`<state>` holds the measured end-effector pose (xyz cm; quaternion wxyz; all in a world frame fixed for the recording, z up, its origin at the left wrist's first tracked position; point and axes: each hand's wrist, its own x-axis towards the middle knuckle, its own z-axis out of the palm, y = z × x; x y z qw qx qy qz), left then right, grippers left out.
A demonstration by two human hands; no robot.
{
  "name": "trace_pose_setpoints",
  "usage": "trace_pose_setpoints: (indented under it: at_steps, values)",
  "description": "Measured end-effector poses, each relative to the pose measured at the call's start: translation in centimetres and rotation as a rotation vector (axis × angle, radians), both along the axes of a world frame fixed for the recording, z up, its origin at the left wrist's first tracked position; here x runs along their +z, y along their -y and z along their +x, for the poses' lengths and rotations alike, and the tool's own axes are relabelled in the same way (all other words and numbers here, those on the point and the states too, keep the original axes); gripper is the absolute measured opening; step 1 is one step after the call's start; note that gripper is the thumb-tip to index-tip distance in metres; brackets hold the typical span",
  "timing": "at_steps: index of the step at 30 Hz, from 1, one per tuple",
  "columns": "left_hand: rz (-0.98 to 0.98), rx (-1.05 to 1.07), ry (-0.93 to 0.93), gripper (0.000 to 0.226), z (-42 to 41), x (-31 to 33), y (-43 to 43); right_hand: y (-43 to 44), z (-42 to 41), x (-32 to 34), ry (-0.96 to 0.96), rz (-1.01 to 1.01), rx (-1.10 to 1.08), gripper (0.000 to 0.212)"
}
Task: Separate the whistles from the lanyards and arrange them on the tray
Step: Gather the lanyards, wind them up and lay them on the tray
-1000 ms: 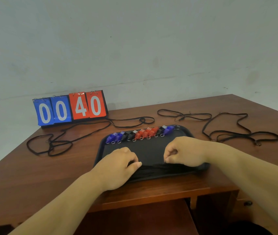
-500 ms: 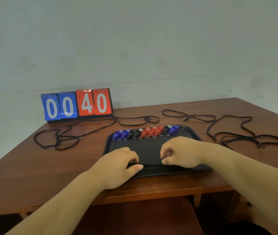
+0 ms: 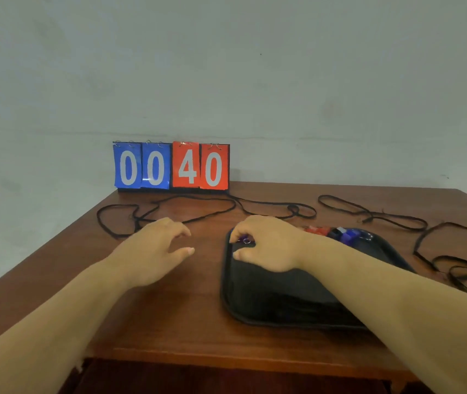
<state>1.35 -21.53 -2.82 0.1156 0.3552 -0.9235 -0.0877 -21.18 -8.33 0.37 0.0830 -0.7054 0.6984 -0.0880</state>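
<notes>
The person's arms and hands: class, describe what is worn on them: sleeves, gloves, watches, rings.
Nothing worn shows. The left hand and right hand are bare: no gloves, rings or watch. The left forearm and right forearm are bare right to the frame's edge, with no sleeve in view.

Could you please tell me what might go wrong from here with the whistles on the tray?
1. The right hand seems to pinch a blue whistle right at the far left corner of the tray; it could slip over the rim onto the table.
2. That hand and its wrist sit close against the other whistles lined along the far edge, so a careless move might knock them out of line.
</notes>
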Motion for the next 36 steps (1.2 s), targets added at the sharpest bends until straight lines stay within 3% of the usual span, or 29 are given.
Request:
trace_pose_setpoints:
  at_steps: [7,11,13,16,23,30,34,36]
  values:
    - [0.028,0.15,0.054,0.063,2.5,0.0,9.1,11.1,4.2,-0.7,-0.023,0.057,0.011,0.053]
    - [-0.12,0.113,0.012,0.06,0.7,-1.2,11.1,16.1,4.2,-1.7,-0.074,0.082,-0.042,0.065]
    - [-0.1,0.046,-0.003,0.054,-0.3,-2.7,11.4,18.0,2.9,-2.8,-0.105,0.103,-0.113,0.058]
    - [0.0,0.01,-0.001,0.041,-0.5,-4.2,12.6,19.6,1.1,-3.7,-0.036,0.065,-0.194,0.014]
    - [0.165,0.04,-0.288,0.015,0.0,-4.5,13.6,19.9,1.2,-3.1,-0.029,0.07,-0.146,0.013]
    - [0.192,0.163,-0.7,0.016,2.3,-2.4,12.3,15.5,2.6,2.0,0.294,-0.093,-0.126,0.008]
    - [0.391,0.223,-0.96,0.012,3.4,-0.9,11.4,11.8,1.3,4.4,0.427,-0.161,-0.163,0.005]
    - [0.477,0.237,-0.99,0.01,3.7,-0.5,10.9,10.1,0.2,5.1,0.486,-0.211,-0.207,0.006]
